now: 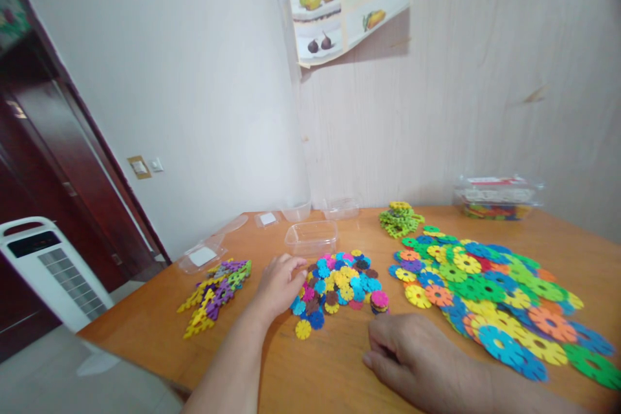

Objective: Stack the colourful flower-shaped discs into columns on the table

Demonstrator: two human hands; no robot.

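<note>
Small discs (345,278) lie heaped between the left hand (281,284), loosely open, and the right hand (420,352), curled; whether it holds anything, I cannot tell. Left of the left hand lie jagged pieces (220,293); beyond it, a clear tub (310,239); beyond the right, larger discs (478,289). The small discs are notched, mixed-coloured.

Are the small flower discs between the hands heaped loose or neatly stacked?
Mostly loose: the small flower discs overlap at odd angles. One short stack stands near the right hand.
</note>
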